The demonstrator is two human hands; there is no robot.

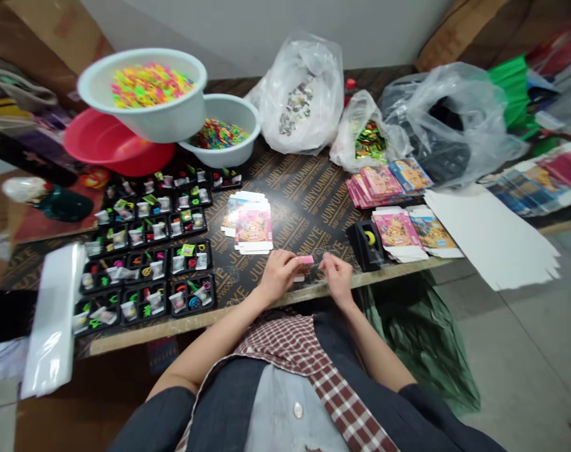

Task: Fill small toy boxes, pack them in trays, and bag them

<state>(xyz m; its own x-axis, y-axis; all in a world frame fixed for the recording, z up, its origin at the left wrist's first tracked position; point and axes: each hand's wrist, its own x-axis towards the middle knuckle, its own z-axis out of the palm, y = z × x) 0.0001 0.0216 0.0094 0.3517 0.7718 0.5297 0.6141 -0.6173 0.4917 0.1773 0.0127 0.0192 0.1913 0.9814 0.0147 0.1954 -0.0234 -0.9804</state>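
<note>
At the front edge of the table, my left hand (278, 274) is closed around a small pink box (306, 259), of which one end sticks out past the fingers. Just right of it, my right hand (337, 276) is closed with thumb and fingers pinched together; whatever they hold is too small to make out. A black tape dispenser (361, 254) with a yellow roll core stands right of that hand. Behind my left hand lie flat printed cartons (253, 229), pink on top and blue below.
Black trays (191, 267) of small toys fill the left side. Behind them stand a pale basin (144, 119), a red basin (78, 141) and a grey basin (238, 147). Plastic bags (309, 75) line the back. Carton stacks (396, 232) and white sheets (487, 238) lie right.
</note>
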